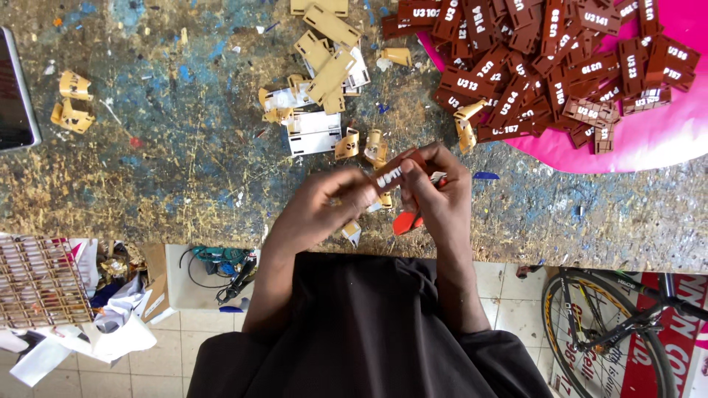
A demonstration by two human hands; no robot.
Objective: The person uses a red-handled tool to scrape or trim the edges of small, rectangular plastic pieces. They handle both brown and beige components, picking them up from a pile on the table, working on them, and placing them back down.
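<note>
behind both hands (pixel 383 199), a brown tag (pixel 392 171) shows only partly

Person wearing a dark, loose garment, bare-armed

The person is wearing a dark brown-black cloth garment (pixel 369 332) that is hanging in soft folds over the lap and knees. Both forearms are showing bare from elbow to wrist, and the left hand (pixel 324 203) and right hand (pixel 435 191) are carrying no gloves, rings or watch.

Over the paint-spattered table (pixel 147 147), the left hand (pixel 324 206) and right hand (pixel 439 195) together pinch a small dark-red rectangular tag (pixel 392 171); a pile of like tags (pixel 546 66) lies on pink sheet (pixel 664 133).
</note>
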